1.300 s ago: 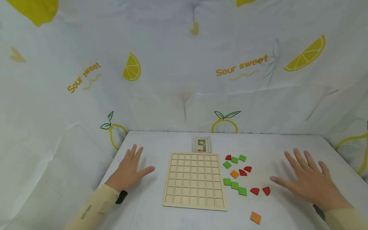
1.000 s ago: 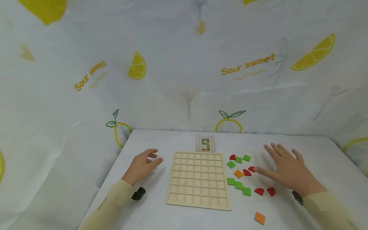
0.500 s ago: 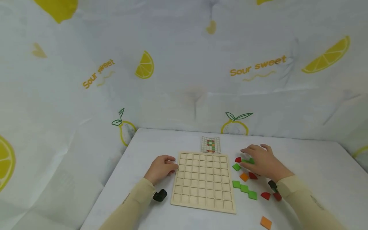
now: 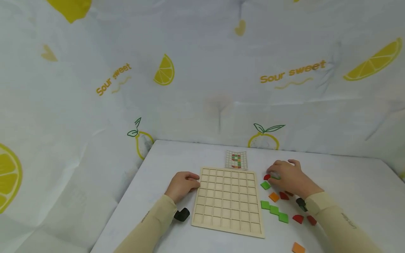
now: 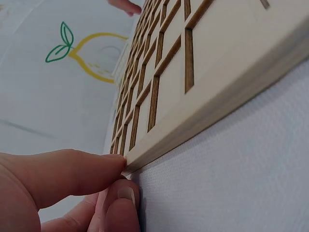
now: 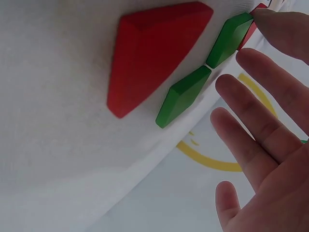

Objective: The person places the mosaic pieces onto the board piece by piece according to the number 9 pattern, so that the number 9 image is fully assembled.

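My left hand (image 4: 180,185) is at the left edge of a pale wooden grid board (image 4: 227,230). In the left wrist view, its thumb and curled fingers meet at the rim of the board (image 5: 217,96). My right hand (image 4: 289,178) reaches down over loose coloured tiles right of the board. Its thumb and index finger stand on either side of a red quarter-circle tile (image 4: 267,177), the other fingers stretched out in the right wrist view. Close by lie two green square tiles (image 6: 231,38) and a larger-looking red tile (image 6: 154,53). The right hand partly covers several tiles in the head view.
Behind the board lies a small pattern card (image 4: 236,160) with a coloured figure. More tiles lie right of the board: an orange square (image 4: 274,197), a row of green squares (image 4: 274,209) and red quarter-circles (image 4: 298,219). Another orange square (image 4: 298,247) sits nearest the front.
Both hands have come inward from the sides. The left hand has reached the board's edge; the right has lowered over the tiles, its thumb and index finger nearing the back red tile.
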{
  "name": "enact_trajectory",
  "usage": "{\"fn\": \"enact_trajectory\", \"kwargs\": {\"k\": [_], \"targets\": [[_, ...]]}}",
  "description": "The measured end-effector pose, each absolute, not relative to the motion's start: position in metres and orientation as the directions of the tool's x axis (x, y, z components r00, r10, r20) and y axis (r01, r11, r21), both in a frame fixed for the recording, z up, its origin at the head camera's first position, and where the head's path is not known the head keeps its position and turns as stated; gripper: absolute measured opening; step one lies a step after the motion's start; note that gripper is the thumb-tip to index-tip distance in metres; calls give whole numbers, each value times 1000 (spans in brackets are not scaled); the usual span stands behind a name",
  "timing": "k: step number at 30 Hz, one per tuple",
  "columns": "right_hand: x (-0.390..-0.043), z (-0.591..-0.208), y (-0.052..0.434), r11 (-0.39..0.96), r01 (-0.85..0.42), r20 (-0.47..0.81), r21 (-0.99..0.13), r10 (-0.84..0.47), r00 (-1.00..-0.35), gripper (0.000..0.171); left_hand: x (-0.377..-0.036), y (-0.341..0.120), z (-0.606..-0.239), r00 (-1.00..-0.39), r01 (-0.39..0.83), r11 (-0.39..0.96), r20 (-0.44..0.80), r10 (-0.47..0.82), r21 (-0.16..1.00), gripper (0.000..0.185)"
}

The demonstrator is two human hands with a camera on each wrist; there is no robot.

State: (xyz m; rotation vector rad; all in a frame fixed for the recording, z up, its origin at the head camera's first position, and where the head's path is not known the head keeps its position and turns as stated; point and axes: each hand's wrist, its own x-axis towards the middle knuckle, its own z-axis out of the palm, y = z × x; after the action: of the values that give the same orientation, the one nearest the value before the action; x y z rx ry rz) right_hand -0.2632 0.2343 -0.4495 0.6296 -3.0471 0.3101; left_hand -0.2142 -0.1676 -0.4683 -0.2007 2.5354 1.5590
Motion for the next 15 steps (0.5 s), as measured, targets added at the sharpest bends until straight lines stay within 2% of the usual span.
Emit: {"fn": "enact_trajectory", "kwargs": {"k": [7,15], "targets": [[-267,-455,232,897,-391,58,-205,-387,-920,15,-214,-167,-469,-975,-217,407,-220,-40,887,27],[-268,-454,229,898,-392,46,-197,-391,-919,12,-211,-165,-466,-980,-194,423,-190,-54,885,30]]}}
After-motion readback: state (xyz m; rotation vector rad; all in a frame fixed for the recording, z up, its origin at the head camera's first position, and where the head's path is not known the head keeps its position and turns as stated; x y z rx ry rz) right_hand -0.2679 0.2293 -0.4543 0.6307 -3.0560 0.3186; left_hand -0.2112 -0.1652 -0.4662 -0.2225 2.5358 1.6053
